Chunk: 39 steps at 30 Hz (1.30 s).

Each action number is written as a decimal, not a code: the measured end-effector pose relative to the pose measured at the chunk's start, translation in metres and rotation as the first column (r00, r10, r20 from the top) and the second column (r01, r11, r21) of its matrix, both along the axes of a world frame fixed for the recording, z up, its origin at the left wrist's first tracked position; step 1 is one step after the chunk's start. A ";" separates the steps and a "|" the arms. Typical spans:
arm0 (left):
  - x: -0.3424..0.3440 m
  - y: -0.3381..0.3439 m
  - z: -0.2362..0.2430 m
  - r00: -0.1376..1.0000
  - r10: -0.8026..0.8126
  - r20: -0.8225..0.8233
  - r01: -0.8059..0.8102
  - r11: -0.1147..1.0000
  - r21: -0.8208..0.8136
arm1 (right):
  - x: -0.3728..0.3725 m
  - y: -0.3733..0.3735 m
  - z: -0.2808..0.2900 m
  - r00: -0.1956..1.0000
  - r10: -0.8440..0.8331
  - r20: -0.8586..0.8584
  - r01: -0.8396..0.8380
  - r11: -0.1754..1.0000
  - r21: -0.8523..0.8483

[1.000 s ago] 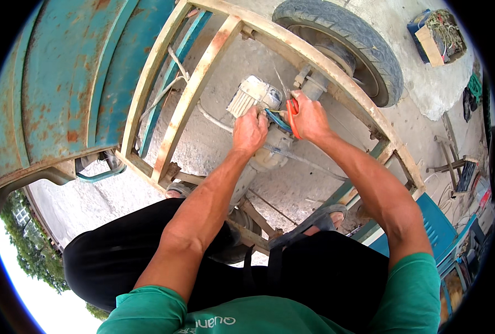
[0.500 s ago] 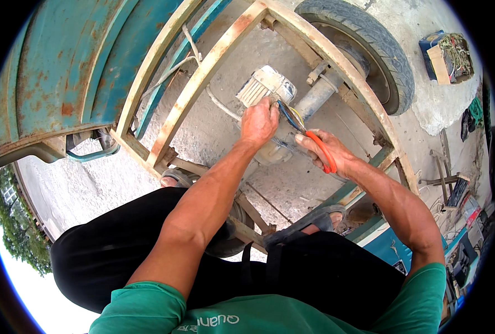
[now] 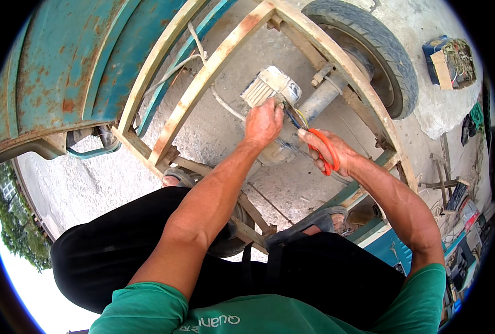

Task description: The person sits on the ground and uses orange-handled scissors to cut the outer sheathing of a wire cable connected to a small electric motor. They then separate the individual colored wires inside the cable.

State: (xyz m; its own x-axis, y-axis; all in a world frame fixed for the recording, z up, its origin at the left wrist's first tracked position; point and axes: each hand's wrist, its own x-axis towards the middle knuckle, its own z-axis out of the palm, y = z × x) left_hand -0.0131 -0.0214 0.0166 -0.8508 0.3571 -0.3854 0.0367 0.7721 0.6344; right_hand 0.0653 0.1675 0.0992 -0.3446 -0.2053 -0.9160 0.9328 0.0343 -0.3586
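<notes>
My left hand (image 3: 264,123) is closed in a pinch on thin wires beside the finned, pale electric motor (image 3: 271,86). A yellow wire (image 3: 301,116) and a blue one run close by its fingertips. Orange-handled scissors (image 3: 332,149) are in my right hand (image 3: 339,153), its fingers curled through and around the handles. Their dark blades point up and left at the wires, near my left fingertips; the exact contact is too small to tell. Below the hands passes a grey ribbed conduit (image 3: 290,146).
A rusty cream metal frame (image 3: 172,125) surrounds the motor and axle tube (image 3: 320,100). A tyre (image 3: 381,50) stands at the far right, with a box of tangled wires (image 3: 458,62) beyond. A teal panel (image 3: 64,67) fills the upper left. My sandalled foot (image 3: 309,225) is near the frame.
The scissors' handles have spread apart, showing two separate loops. Both hands stay by the motor, and the whole view has shifted slightly.
</notes>
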 end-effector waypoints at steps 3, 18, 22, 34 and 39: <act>0.003 0.000 -0.001 0.998 0.026 -0.054 -0.023 0.999 0.042 | -0.005 -0.006 0.003 0.999 0.005 -0.038 -0.004 0.999 0.047; 0.003 -0.002 -0.006 0.998 0.027 -0.064 -0.023 0.998 0.063 | -0.035 0.006 0.002 0.935 0.345 -0.087 -0.311 0.910 0.274; 0.001 -0.003 -0.005 0.999 0.011 -0.032 -0.008 0.997 0.080 | -0.036 0.013 -0.003 0.925 0.360 -0.121 -0.319 0.909 0.268; -0.002 -0.009 -0.003 0.999 0.011 0.037 -0.014 0.997 0.070 | -0.080 0.019 0.040 0.802 0.545 -0.244 -0.461 0.825 0.326; -0.004 -0.004 0.003 0.998 0.050 0.049 -0.053 0.996 0.067 | -0.080 0.021 0.053 0.850 0.502 -0.161 -0.415 0.825 0.382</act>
State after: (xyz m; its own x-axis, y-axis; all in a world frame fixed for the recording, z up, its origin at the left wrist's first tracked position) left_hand -0.0169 -0.0255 0.0193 -0.8499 0.3403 -0.4023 -0.0332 0.7274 0.6854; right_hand -0.0146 0.1880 0.1524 -0.5053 -0.1063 -0.8564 0.6616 0.5894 -0.4635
